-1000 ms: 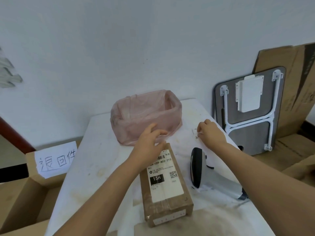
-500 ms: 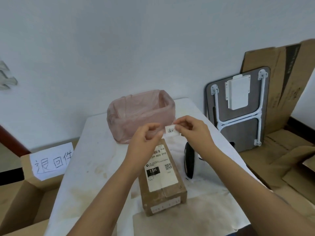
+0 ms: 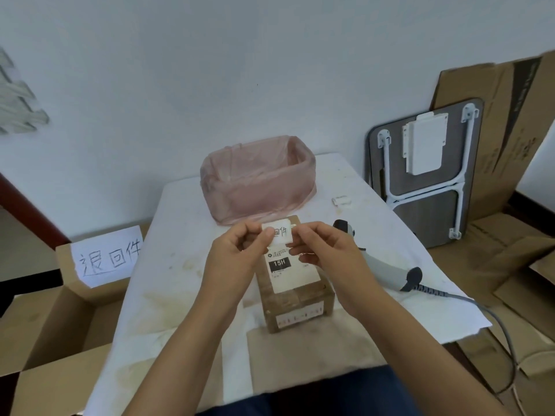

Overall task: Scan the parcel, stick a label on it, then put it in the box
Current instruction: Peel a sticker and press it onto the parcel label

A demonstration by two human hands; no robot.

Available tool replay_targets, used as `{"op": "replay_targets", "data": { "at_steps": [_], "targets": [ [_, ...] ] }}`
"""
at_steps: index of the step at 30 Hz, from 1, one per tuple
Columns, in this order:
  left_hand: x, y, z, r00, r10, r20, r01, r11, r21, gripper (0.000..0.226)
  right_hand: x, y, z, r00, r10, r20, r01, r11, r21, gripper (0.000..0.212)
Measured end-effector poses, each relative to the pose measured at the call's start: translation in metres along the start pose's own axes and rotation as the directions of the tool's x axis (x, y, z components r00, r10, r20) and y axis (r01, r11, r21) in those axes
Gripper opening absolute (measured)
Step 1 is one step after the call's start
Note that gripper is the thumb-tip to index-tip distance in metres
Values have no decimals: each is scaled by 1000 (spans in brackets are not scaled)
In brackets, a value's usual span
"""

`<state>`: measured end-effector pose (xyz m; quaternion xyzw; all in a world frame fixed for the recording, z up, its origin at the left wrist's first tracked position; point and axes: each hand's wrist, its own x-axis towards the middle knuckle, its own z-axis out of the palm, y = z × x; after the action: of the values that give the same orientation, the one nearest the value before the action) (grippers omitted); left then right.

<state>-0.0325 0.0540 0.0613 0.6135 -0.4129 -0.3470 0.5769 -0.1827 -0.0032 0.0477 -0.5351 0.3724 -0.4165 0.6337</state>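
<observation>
A brown cardboard parcel (image 3: 295,298) with a white shipping sticker marked 15H lies on the white table (image 3: 180,265). Above its far end I hold a small white label (image 3: 280,232) with handwritten characters. My left hand (image 3: 237,256) pinches the label's left edge, and my right hand (image 3: 324,250) pinches its right side. The grey barcode scanner (image 3: 381,265) lies on the table to the right of the parcel, with its cable running off the right edge. An open cardboard box (image 3: 51,334) with a handwritten paper sign stands on the floor at the left.
A bin lined with a pink plastic bag (image 3: 258,181) stands at the back of the table. More small labels (image 3: 342,201) lie to its right. A folded table (image 3: 426,172) and flattened cardboard (image 3: 495,121) lean against the wall at right.
My right hand picked a label off the table at the right and brought it over the parcel. My left hand rose off the parcel and took the label's other edge.
</observation>
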Motion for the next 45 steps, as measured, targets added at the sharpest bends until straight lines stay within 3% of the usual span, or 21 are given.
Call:
{"op": "replay_targets", "data": {
  "at_steps": [5,15,18,19,21,23,24,31,40,45],
  "targets": [
    [-10,5,-4,1000,21,-23,-20,999,36,14,-15,1,9,999,-21,47,22,999,-30,16],
    [-16,8,-2,998,46,-44,-42,995,88,11,-19,0,12,999,-44,-33,44,999,7,7],
    [-17,6,2,984,162,-77,-139,960,244,8,-20,0,12,998,-39,-47,40,999,6,9],
    [-18,5,3,955,282,-92,-229,899,374,17,-20,0,12,998,-37,-60,38,999,12,9],
    [-21,2,5,830,557,-39,-399,641,656,24,-20,1,11,996,-38,-86,41,999,23,8],
    [-25,-1,7,718,691,83,-460,382,801,17,-21,1,11,994,-45,-95,47,999,15,9],
    [-26,-3,8,703,701,120,-469,331,819,14,-21,2,10,995,-50,-92,51,999,8,10],
    [-24,-9,9,773,622,122,-473,438,765,18,-24,3,11,996,-72,-55,71,997,-3,10],
    [-26,-8,10,771,623,128,-492,457,741,19,-27,2,9,995,-80,-62,80,997,2,11],
    [-27,-9,8,741,655,147,-516,416,749,18,-28,0,9,996,-66,-52,67,998,5,10]
  ]
}}
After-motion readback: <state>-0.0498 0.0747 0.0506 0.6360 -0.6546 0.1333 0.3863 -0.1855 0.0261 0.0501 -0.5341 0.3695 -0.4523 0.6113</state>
